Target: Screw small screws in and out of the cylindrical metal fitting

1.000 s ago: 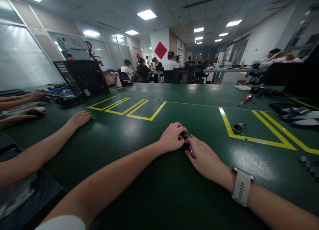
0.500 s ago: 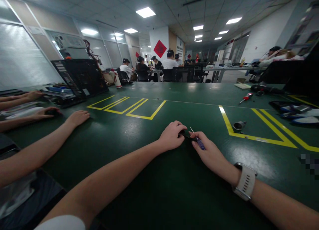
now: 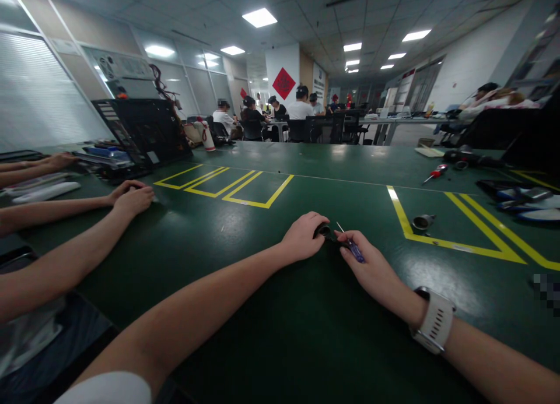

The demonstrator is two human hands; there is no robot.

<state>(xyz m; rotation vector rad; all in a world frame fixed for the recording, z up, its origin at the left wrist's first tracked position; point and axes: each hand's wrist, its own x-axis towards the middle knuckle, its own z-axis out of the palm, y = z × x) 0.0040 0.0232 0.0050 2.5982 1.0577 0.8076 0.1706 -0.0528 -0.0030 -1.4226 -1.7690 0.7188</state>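
My left hand point(image 3: 304, 236) is wrapped round a dark round part point(image 3: 324, 229) just above the green table point(image 3: 262, 276). Close on its right, my right hand point(image 3: 361, 252) holds a small screwdriver point(image 3: 357, 252) with a purple handle, its thin shaft pointing up and to the left. The fingers of my right hand also come near a dark piece beside the round part; whether they grip it is unclear. Farther right, a grey metal cup-shaped part point(image 3: 423, 222) lies inside a yellow tape outline point(image 3: 399, 213).
A red screwdriver point(image 3: 436, 174) and a black tool point(image 3: 466, 158) lie at the back right, with blue-handled tools point(image 3: 527, 197) at the right edge. Another person's hands point(image 3: 133, 199) are on the left, near a black computer case point(image 3: 151, 130). People sit in the background.
The co-worker's two hands have come together at the left. My left fingers have shifted slightly, showing more of the dark round part. The view has moved a little.
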